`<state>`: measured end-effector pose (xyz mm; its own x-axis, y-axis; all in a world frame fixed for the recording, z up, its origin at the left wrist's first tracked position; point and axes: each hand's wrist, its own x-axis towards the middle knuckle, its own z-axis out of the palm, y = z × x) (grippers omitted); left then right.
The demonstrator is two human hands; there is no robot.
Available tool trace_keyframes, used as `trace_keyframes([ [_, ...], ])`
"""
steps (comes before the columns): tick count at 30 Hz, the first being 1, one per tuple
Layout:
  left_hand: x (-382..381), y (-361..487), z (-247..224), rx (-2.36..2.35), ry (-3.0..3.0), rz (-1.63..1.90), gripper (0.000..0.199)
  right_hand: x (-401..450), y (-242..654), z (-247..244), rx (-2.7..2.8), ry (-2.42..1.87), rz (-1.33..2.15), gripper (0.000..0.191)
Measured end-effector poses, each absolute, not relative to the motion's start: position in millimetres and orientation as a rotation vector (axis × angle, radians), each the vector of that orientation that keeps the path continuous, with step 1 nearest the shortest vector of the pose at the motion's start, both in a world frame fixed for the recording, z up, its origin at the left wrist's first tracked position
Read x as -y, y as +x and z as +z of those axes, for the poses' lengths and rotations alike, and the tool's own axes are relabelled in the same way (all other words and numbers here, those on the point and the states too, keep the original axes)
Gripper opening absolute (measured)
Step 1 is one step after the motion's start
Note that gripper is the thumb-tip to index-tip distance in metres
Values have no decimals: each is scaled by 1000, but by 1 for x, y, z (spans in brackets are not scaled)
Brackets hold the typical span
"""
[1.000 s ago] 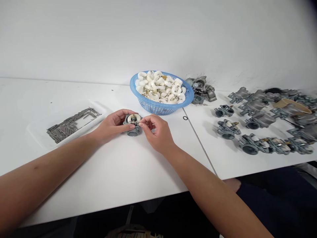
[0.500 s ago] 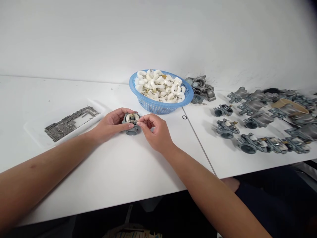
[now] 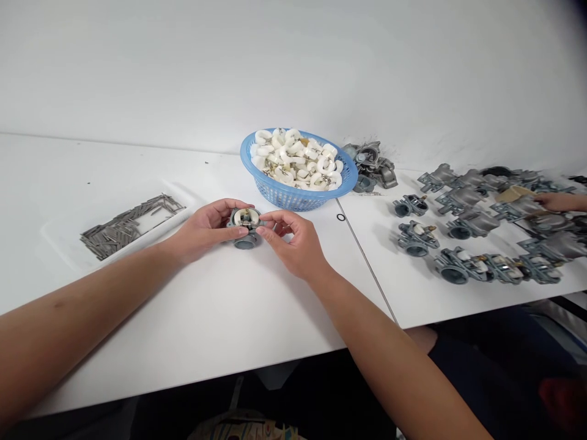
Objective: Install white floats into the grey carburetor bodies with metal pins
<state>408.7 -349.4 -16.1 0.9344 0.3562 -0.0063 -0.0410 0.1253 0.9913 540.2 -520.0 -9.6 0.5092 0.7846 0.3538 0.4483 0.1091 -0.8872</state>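
Observation:
A grey metal carburetor body [image 3: 245, 241] stands on the white table with its open float side up. Inside it lies a white plastic float [image 3: 240, 219] with a small brass piece near its top. My left hand [image 3: 211, 227] grips the body from the left, thumb in front and fingers behind. At the right edge of the body, thumb and forefinger of my right hand [image 3: 293, 241] are pinched together against it. What sits between those fingertips is too small to make out.
Left is a white tray [image 3: 59, 244] of thin metal pins [image 3: 114, 235]. Behind my hands stands a blue basket [image 3: 293, 200] of white floats. Several carburetor bodies [image 3: 415, 238] crowd the right, where another person's hand [image 3: 559, 200] reaches in. A black O-ring [image 3: 340, 217] lies near the table seam.
My right fingertips have shifted slightly right along the carburetor's edge. Another person's hand has appeared at the far right, at the brown piece among the bodies. My left hand keeps its grip.

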Motion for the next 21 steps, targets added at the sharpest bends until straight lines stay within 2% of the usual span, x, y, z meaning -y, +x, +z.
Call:
trace_keyframes([
  [21,347,407,-23,-255,1521,325,52,513,538,-11,1182,-1511,283,16],
])
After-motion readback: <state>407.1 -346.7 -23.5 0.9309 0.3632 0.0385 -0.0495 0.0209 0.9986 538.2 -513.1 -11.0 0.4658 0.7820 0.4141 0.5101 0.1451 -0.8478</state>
